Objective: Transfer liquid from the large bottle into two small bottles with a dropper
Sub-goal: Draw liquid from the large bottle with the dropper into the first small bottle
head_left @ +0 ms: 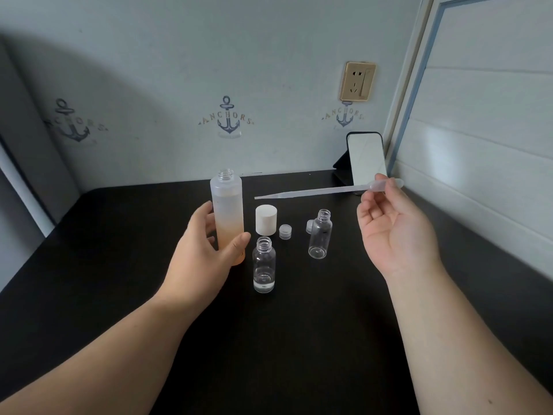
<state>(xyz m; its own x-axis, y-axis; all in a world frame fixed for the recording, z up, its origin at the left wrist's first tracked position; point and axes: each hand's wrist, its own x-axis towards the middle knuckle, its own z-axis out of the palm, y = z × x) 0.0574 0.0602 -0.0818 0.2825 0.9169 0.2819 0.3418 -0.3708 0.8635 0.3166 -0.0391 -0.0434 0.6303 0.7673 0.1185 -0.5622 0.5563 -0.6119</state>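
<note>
Uncapped frosted bottle (228, 217), upright

Pale wall (179, 70) with anchor prints (228, 116); gold socket (357, 81); black table (269, 339); white panelling (484, 130) at right.

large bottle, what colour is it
Frosted white fading to peach-orange at the bottom, large bottle, head view.

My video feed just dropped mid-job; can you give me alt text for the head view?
Left hand grips the uncapped large bottle upright on a black table, while the right hand pinches a dropper held level above it. The nearer small bottle holds a little liquid; the farther small bottle looks empty.
</note>
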